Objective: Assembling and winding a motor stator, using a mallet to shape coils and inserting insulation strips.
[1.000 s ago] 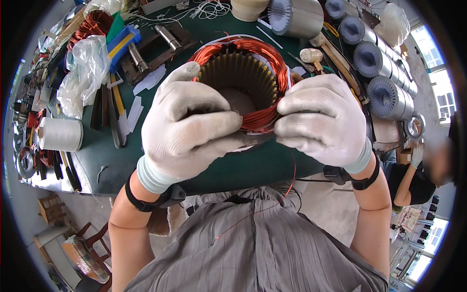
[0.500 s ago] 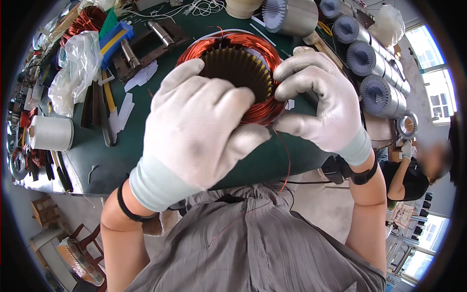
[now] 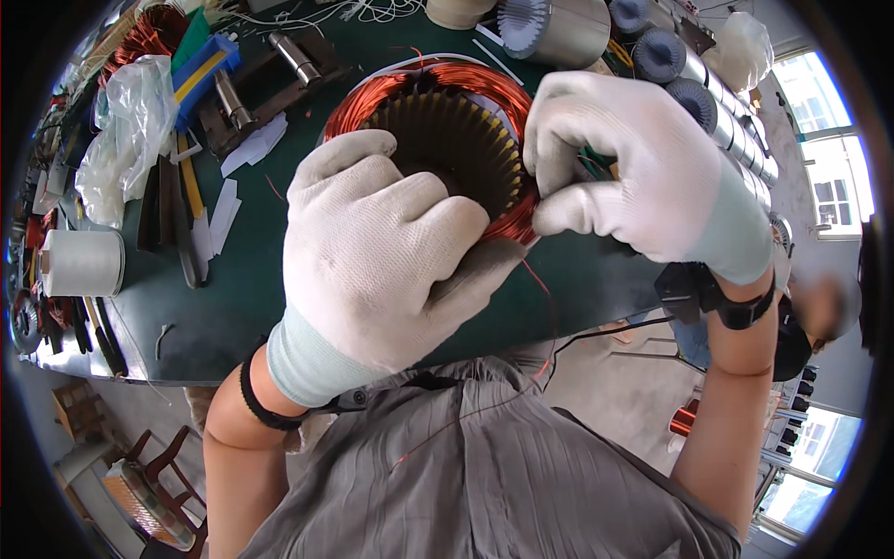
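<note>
A motor stator (image 3: pixel 447 140) stands on the green table, its slotted bore facing up and yellow slot liners lining the inner edge. Red-brown copper winding (image 3: pixel 480 79) rings its top. My gloved left hand (image 3: pixel 372 252) is closed over the near left rim, fingers curled toward the bore and thumb along the near side. At the right rim, my gloved right hand (image 3: pixel 624 168) has its fingers bent and its thumb brought in, the tips at the edge of the winding. A loose copper wire (image 3: pixel 548 298) trails from the near side down over my lap.
Several metal cylinders with finned ends (image 3: pixel 549 28) stand at the back right. At left are a blue bin (image 3: pixel 207 70), a clear plastic bag (image 3: pixel 130 130), a white spool (image 3: pixel 84 263), dark strips and paper pieces (image 3: pixel 223 214). Beyond my right arm is another person (image 3: pixel 796 345).
My right hand has turned and lifted at the wrist, its forearm swinging right, with its fingertips still by the winding. My left hand stays on the rim. The view has shifted slightly.
</note>
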Demonstrator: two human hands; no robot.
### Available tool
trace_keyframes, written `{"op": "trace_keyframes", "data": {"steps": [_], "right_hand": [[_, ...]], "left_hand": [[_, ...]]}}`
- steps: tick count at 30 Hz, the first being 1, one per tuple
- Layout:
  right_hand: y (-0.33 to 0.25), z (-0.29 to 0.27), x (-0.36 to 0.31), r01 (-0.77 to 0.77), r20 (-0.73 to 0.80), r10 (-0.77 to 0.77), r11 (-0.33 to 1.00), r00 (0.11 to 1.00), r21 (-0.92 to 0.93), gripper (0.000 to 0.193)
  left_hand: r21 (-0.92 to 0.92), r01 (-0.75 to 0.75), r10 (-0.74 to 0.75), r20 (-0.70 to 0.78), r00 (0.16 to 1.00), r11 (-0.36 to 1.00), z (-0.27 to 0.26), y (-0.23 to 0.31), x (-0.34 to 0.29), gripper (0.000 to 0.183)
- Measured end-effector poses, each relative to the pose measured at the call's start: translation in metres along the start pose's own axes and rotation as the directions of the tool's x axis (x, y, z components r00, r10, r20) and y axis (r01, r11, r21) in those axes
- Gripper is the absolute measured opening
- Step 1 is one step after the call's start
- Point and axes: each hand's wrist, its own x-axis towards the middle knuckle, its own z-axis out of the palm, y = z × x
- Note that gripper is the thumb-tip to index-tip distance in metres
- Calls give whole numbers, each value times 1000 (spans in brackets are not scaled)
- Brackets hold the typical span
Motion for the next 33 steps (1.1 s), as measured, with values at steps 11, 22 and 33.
{"op": "trace_keyframes", "data": {"steps": [11,22,33], "right_hand": [[8,-16,-4,11,73,-16,998,997,62,22],[1,102,-47,2,-572,485,762,662,648,54],[-22,131,-29,148,-648,620,662,442,735,35]], "left_hand": [[16,4,-4,27,1000,1000,-4,3,-1,26],[-13,32,-32,-14,999,999,1,1,-5,32],[-1,62,-62,-60,996,998,9,7,-8,33]]}}
